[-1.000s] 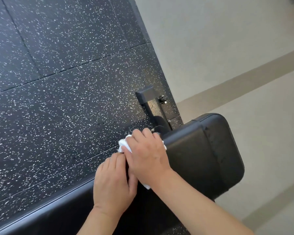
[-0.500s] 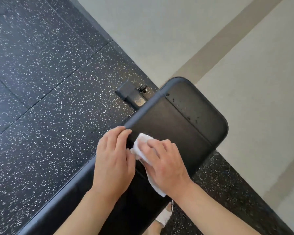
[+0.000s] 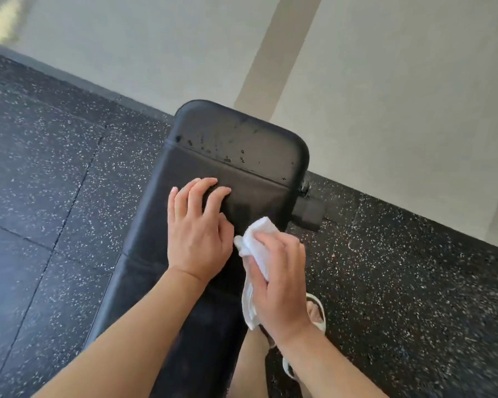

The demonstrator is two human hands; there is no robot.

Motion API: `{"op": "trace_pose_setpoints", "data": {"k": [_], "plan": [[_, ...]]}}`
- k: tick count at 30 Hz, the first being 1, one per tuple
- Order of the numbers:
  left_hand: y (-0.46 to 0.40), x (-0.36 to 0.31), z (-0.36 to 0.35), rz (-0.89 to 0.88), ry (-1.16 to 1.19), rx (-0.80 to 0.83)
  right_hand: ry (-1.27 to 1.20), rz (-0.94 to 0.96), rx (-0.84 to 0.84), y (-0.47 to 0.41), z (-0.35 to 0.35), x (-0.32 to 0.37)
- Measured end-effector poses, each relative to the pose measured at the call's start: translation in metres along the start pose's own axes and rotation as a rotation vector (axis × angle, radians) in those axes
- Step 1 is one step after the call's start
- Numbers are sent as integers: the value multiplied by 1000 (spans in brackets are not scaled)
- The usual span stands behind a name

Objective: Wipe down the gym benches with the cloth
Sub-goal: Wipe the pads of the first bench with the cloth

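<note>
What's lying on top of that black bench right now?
On the bench: the left hand resting on the pad, the right hand holding a white cloth at its right edge, and droplets at the far end. The pad beneath the hands is hidden.

both bare forearms reach forward from the bottom of the view, side by side. the left hand (image 3: 197,225) lies palm down on the black padded bench (image 3: 242,145), its fingers spread and lightly bent, fingertips touching the pad and holding nothing. the right hand (image 3: 279,278) sits just to its right at the bench's right edge, back of the hand up, fingers curled round a crumpled white cloth (image 3: 259,239) that bulges out ahead of the knuckles and hangs below the palm. the two hands are close together, nearly touching at the thumbs.
</note>
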State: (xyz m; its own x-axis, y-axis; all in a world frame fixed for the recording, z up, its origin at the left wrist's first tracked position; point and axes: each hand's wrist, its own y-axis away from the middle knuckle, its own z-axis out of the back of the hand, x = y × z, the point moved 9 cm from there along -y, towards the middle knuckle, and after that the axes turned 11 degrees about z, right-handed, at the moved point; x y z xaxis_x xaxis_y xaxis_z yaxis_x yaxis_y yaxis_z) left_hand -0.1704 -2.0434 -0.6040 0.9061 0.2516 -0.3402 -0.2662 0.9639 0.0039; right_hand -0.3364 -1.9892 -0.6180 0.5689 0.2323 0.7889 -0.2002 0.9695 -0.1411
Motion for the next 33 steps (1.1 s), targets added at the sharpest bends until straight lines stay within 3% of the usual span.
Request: {"op": "trace_pose_setpoints", "data": {"k": [5, 13, 21, 30, 33], "plan": [[-1, -2, -5, -12, -16, 8, -143, -134, -184, 19, 0, -5], [-1, -1, -10, 5, -22, 18, -312, -402, -487, -38, 10, -64], [0, -4, -11, 11, -39, 42, -354, -428, -343, 45, -13, -23], [-1, 1, -15, -1, -70, 58, -152, -257, -417, -63, 18, -45], [-1, 2, -14, 0, -55, 44, -96, -155, -332, -59, 17, -38]]}}
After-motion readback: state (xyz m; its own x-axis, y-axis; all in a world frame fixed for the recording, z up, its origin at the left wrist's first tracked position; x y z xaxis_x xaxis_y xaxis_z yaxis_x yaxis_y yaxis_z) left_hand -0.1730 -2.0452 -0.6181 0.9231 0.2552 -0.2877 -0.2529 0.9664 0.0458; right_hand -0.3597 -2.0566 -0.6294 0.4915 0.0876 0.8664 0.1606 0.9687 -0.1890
